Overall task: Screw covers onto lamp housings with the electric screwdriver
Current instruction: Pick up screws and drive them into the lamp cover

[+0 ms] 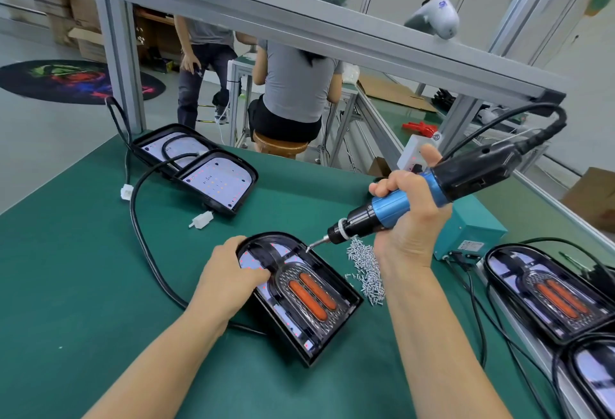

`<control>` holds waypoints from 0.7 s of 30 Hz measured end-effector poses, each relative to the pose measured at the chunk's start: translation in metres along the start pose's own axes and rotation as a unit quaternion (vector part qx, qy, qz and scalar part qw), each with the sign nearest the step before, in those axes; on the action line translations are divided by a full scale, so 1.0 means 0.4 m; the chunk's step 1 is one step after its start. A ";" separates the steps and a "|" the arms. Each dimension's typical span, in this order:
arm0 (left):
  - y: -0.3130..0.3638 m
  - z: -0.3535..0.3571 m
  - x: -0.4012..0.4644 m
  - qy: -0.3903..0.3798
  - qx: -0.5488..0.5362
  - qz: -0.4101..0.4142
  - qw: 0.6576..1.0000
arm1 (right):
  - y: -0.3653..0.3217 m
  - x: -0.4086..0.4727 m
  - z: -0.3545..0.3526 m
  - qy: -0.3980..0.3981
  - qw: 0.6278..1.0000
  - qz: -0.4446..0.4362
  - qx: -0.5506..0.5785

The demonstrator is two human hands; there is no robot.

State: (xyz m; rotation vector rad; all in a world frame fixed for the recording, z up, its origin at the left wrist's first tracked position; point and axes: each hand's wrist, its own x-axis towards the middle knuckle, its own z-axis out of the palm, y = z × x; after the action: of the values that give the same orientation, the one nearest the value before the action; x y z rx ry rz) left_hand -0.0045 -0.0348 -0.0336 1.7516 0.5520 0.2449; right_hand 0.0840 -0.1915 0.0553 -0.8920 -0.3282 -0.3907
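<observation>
Black plastic forms the lamp housing (299, 298) at the middle of the green mat (83, 285): an arched shell with a flat lower end, fitted with a clear cover (293, 288) through which a white board and two orange oblong elements show side by side. It lies tilted, its rounded end pointing away from the person.

Counting what the head view holds: one housing under the hands, two open housings (196, 165) without covers at the far left of the mat with white boards exposed, and two more covered lamps (552, 292) at the right edge, one of them only partly in frame. One electric screwdriver (419, 195), blue and black with a black cable at its rear, one teal box (469, 229) behind it, and one loose pile of small silver screws (366, 272) just right of the housing. Two white connectors (203, 220) lie on black cables on the mat.

The left hand (229, 275) rests on the housing's rounded left end, fingers bent over the cover and pressing it down. The right hand (409, 219) grips the screwdriver's barrel, thumb raised, the tool slanting down to the left so that its bit tip meets the housing's upper right rim.
</observation>
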 end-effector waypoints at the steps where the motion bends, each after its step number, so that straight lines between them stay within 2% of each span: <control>1: 0.000 -0.002 -0.001 0.018 0.046 0.005 0.999 | -0.002 0.000 0.001 0.000 1.000 0.000 0.005; 3: 0.012 -0.010 -0.005 0.080 0.105 0.039 0.990 | -0.007 0.001 0.004 0.002 1.000 -0.001 0.012; 5: 0.047 -0.009 -0.013 0.113 0.101 0.117 0.982 | -0.011 0.002 0.006 0.007 1.000 0.001 0.019; 7: 0.085 0.004 -0.022 0.079 0.100 0.154 0.980 | -0.016 0.001 0.006 0.015 1.000 0.007 0.026; 10: 0.104 0.024 -0.030 0.022 0.107 0.148 0.983 | -0.020 -0.005 0.011 0.019 0.999 0.019 0.042; 21: 0.088 0.026 -0.021 -0.013 0.000 0.142 0.990 | -0.049 -0.005 0.016 0.010 0.995 0.046 0.090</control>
State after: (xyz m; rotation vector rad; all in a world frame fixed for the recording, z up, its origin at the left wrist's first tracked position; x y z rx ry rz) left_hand 0.0011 -0.0537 -0.0017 1.8289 0.2816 0.4190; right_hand 0.0726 -0.1972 0.0715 -0.7228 -0.2978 -0.2804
